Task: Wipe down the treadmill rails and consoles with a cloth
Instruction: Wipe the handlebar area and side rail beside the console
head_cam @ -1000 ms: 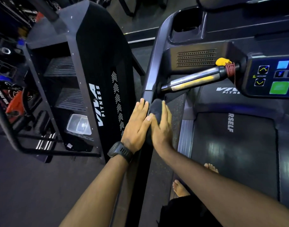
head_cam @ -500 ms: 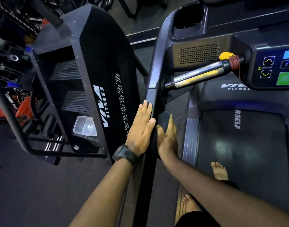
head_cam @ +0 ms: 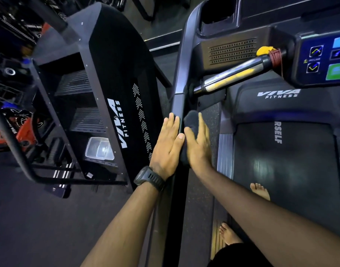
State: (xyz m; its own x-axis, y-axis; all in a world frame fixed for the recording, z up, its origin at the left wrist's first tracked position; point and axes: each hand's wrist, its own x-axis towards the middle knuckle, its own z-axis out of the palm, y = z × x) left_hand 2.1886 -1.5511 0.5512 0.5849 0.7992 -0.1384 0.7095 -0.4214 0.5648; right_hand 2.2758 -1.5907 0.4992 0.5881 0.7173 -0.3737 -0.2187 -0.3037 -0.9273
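Note:
The treadmill's dark left rail (head_cam: 175, 209) runs from the bottom of the view up to the console (head_cam: 323, 58). My left hand (head_cam: 166, 147), with a black watch on the wrist, lies flat against the rail's outer side with straight fingers and holds nothing. My right hand (head_cam: 199, 149) presses a dark cloth (head_cam: 191, 120) against the rail's inner side. The cloth bulges out past my fingertips, and the rest of it is hidden under my palm. Just beyond the cloth, a chrome handlebar (head_cam: 232, 74) joins the rail.
A black VIVA FITNESS machine (head_cam: 117, 83) stands close on the left, with a clear plastic tub (head_cam: 99, 149) in its frame. The treadmill belt (head_cam: 290, 166) lies to the right, with my bare feet (head_cam: 259, 190) on it. A cup holder (head_cam: 219, 14) is recessed at the rail's top.
My right hand drew the cloth back toward me along the rail, then pushed it forward again toward the handlebar joint. My left hand stayed flat on the rail's outer side.

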